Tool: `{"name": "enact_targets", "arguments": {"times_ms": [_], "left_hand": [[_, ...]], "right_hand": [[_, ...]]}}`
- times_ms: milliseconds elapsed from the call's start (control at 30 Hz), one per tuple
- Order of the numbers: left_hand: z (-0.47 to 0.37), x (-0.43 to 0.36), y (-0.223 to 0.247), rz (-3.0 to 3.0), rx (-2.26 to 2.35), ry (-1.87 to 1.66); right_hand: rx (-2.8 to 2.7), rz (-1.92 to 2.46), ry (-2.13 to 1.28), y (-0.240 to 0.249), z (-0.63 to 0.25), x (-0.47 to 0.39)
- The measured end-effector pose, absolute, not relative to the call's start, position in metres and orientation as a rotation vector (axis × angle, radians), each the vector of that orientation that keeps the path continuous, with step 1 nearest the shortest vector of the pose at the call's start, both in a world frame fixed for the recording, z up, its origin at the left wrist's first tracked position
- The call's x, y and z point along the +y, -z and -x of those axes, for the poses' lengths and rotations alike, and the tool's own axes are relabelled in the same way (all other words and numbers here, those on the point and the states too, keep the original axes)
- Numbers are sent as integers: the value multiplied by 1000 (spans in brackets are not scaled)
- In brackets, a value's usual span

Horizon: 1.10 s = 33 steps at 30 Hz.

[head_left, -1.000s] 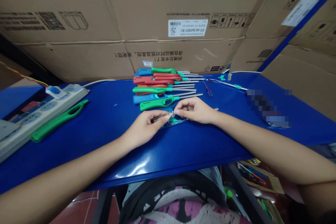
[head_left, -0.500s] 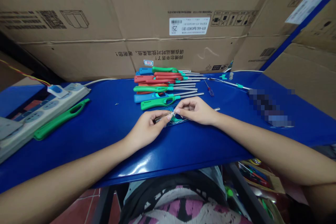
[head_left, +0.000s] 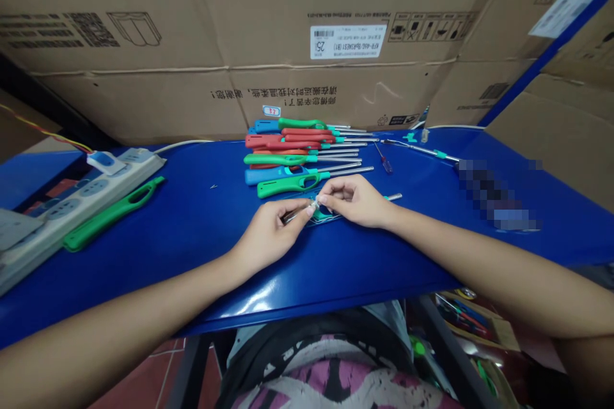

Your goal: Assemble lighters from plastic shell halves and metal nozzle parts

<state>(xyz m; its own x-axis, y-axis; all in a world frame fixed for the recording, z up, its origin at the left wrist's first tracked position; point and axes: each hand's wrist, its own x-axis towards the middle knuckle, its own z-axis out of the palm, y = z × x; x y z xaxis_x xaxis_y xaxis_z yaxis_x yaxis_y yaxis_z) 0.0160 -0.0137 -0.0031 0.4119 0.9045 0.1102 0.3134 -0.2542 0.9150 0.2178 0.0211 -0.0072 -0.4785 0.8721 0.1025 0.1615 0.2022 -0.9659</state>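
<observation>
My left hand is closed in a pinch on a small slender part with a pale end. Meeting it, the fingertips of my right hand pinch the same pale tip; its exact kind is too small to make out. Under my fingers lies a partly hidden lighter assembly with teal pieces and thin wires, its metal tube showing past my right hand. Just beyond, a green long-necked lighter lies in front of a stack of several red, blue and green ones.
A white power strip and a green lighter shell lie at left on the blue table. A small screwdriver and a metal lighter tube lie at right. A large cardboard sheet stands behind; a box of parts is below.
Both hands keep their pinch at nearly the same spot. The view has shifted slightly; nothing on the table has visibly been moved.
</observation>
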Motion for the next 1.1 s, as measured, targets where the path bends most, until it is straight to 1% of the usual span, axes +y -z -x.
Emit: {"name": "enact_targets", "arguments": {"times_ms": [233,300,600,1100], "left_hand": [[-9,-5,-13,-1711,1106,-660],[-9,-5,-13,-1689,1102,-648],[-14,-6,-5,-1772,1038,-788],[-16,-7,5,-1753,1018,-883]], "right_hand": [[-1723,947,-1554,5,-228,37],[-1724,952,-1529,5,-227,37],[-1751,969,-1368,7,-219,27],[-1720,975,-1312,10,-216,22]]}}
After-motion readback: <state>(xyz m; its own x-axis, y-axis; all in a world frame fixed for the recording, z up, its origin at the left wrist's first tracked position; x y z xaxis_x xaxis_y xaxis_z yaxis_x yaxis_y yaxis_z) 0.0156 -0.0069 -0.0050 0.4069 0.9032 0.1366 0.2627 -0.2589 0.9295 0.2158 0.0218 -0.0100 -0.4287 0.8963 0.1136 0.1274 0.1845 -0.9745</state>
